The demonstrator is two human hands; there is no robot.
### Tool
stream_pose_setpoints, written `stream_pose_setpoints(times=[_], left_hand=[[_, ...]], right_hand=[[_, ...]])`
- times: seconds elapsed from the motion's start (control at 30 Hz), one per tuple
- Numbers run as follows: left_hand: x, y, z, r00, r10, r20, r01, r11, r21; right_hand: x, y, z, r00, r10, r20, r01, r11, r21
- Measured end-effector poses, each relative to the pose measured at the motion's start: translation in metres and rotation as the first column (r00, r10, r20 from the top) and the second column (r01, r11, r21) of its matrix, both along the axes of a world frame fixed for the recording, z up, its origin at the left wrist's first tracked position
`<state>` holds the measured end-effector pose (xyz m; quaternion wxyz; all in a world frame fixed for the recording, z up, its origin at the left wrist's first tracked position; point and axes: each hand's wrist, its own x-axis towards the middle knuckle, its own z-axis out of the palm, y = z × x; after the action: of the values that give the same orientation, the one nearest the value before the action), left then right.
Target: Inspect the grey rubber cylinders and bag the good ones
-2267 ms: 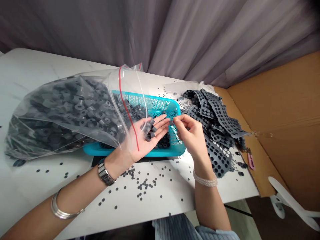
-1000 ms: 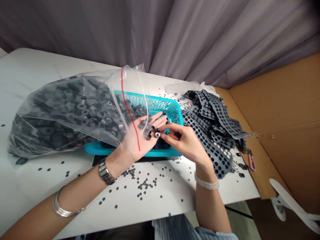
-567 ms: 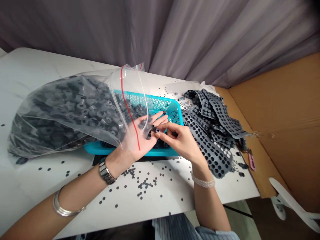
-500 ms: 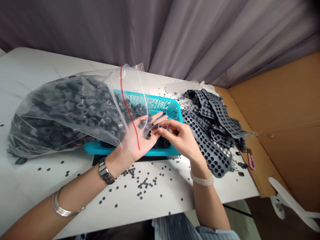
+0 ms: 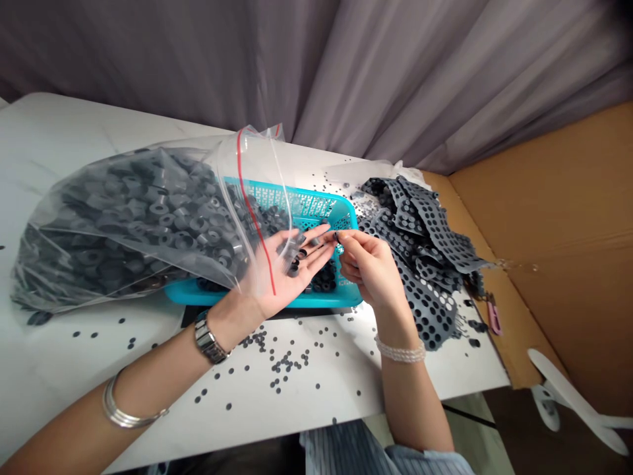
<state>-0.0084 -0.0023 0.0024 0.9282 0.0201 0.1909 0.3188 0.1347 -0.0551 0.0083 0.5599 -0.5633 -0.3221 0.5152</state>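
My left hand (image 5: 284, 270) lies palm up at the mouth of a clear zip bag (image 5: 123, 224) full of dark grey rubber rings. Its fingers are spread, and several small dark pieces (image 5: 295, 265) rest on the palm and fingers. Beside its fingertips, my right hand (image 5: 368, 260) is closed in a pinch on a small dark piece (image 5: 335, 236). A blue basket (image 5: 297, 301) stands beneath the left hand and the bag's opening, with dark rings (image 5: 324, 280) inside.
Perforated dark rubber sheets (image 5: 430, 264) are heaped right of the basket. Small black discs (image 5: 284, 363) lie scattered over the white table (image 5: 163, 369). Pink-handled snips (image 5: 494, 315) lie by a cardboard box (image 5: 554, 244); a grey curtain (image 5: 237, 59) hangs behind.
My right hand has moved a little to the right and up, from over the left fingers to their tips. A dark piece now shows between its thumb and finger.
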Motion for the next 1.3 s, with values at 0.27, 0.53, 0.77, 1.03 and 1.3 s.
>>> stream_pose_setpoints(times=[0.27,0.53,0.77,1.03,1.3], left_hand=[[-0.001,0.002,-0.002,0.999,-0.019,0.036,0.021,0.997,-0.069],[-0.001,0.0,-0.001,0.999,-0.031,0.035,0.03,0.999,0.018],[-0.004,0.002,-0.003,0.999,-0.05,-0.014,0.051,0.996,0.072],[-0.001,0.001,-0.004,1.0,-0.006,-0.02,0.006,1.0,0.001],[-0.002,0.002,-0.006,0.999,-0.019,-0.028,0.019,1.0,0.002]], right_hand=[[0.011,0.0,0.008,0.961,0.037,-0.275,-0.024,0.998,0.053],[0.002,-0.001,0.006,0.975,0.028,-0.22,-0.014,0.998,0.064],[-0.003,-0.007,0.009,0.839,0.162,0.52,-0.223,0.973,0.056],[-0.005,-0.001,-0.001,0.986,0.155,-0.061,-0.154,0.988,0.024],[-0.004,0.001,0.004,0.707,0.041,-0.706,-0.095,0.995,-0.037]])
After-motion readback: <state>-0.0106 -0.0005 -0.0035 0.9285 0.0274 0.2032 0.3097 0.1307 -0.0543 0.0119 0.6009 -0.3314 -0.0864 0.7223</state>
